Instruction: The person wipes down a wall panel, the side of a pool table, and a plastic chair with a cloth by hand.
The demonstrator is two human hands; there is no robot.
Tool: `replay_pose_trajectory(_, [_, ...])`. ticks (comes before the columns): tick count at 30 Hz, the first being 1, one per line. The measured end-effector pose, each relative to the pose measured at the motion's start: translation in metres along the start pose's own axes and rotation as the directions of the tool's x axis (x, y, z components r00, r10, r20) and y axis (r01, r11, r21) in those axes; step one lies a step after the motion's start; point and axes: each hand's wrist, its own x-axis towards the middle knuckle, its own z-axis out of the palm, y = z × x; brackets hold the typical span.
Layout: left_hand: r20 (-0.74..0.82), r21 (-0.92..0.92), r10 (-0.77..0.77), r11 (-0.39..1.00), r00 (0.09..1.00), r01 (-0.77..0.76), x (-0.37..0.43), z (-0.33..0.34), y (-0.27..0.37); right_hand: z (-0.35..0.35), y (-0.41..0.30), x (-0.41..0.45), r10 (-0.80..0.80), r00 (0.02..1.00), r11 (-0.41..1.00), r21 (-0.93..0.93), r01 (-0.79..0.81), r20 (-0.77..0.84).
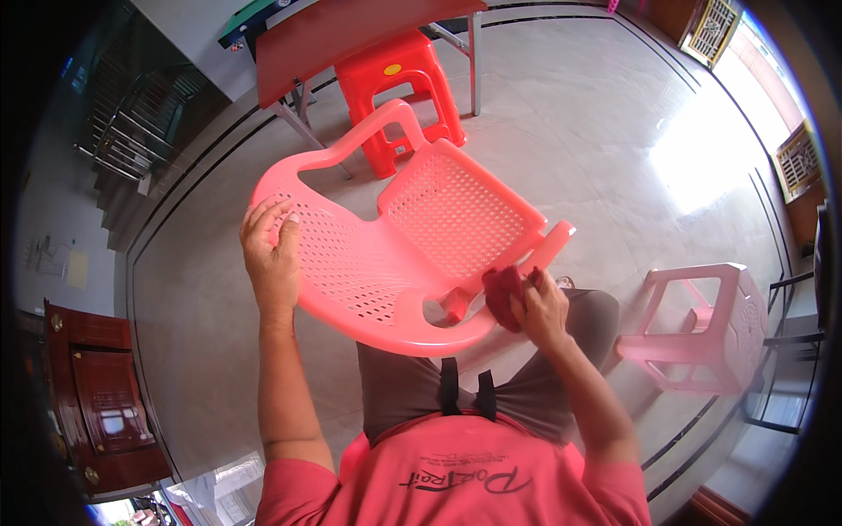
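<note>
A pink plastic armchair [454,204] with a perforated seat and backrest is in front of my knees, its curved backrest towards me. My left hand [271,243] grips the backrest's rim at the left, fingers over the top edge and the thumb on the inner face. In my right hand [543,309] is a bunched dark red cloth [505,296], pressed against the right armrest near where it joins the backrest. The cloth covers that part of the armrest.
A red plastic stool [401,85] stands partly under a red-brown table [355,39] with metal legs. To the right a pale pink plastic stool [697,329] lies on its side on the tiled floor [559,144]. A staircase railing [125,148] is at the far left, above a wooden door [105,401].
</note>
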Motion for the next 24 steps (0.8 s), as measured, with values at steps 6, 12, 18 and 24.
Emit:
replay_pose_trajectory(6, [0.015, 0.011, -0.02, 1.0, 1.0, 0.02, 0.0, -0.002, -0.004, 0.014, 0.054, 0.039, 0.222, 0.948, 0.967, -0.077, -0.245, -0.23])
replay_pose_trajectory(12, [-0.01, -0.149, -0.128, 0.981, 0.992, 0.125, 0.0, 0.005, -0.008, 0.027, 0.13, 0.035, 0.771, 0.583, 0.612, 0.548, -0.57, -0.255])
replay_pose_trajectory(18, [-0.187, -0.535, -0.303, 0.829, 0.934, 0.162, -0.032, 0.009, 0.012, 0.045, 0.099, -0.005, 0.884, 0.32, -0.242, 0.92, -0.309, 0.34])
replay_pose_trajectory(24, [-0.041, -0.706, -0.374, 0.667, 0.926, 0.238, -0.111, 0.029, 0.035, 0.065, 0.088, -0.038, 0.746, 0.354, -0.5, 0.825, -0.262, 0.564])
